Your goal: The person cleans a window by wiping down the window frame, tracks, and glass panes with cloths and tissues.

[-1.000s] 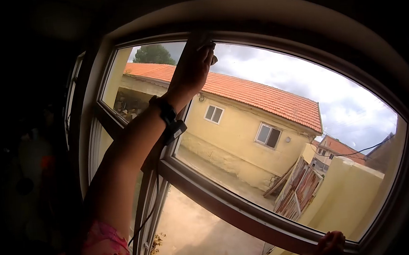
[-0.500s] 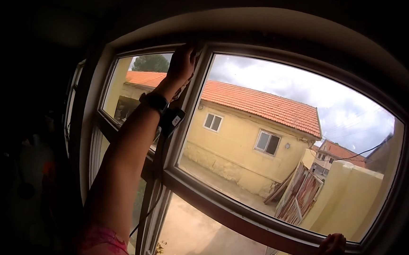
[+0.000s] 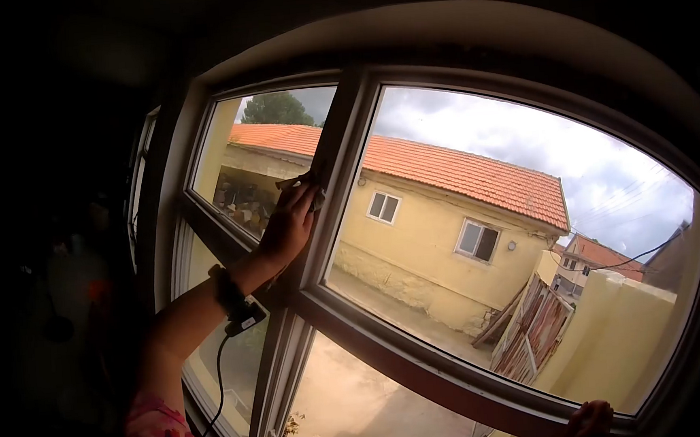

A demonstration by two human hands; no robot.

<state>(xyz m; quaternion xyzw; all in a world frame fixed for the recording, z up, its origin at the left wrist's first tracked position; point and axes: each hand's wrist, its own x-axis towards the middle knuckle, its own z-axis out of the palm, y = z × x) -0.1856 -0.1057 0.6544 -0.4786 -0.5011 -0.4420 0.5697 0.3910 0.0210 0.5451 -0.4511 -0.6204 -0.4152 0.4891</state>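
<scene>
My left hand is pinching the cloth against the post; my right hand is touching the frame near its lower right corner (its grip too dark to tell).

Here's a short sleeve in pink with darker red, petal-like blotches; around the wrist there's a black band, a small dark box with a pale marking attached, and a thin black cable curving down from it.
</scene>
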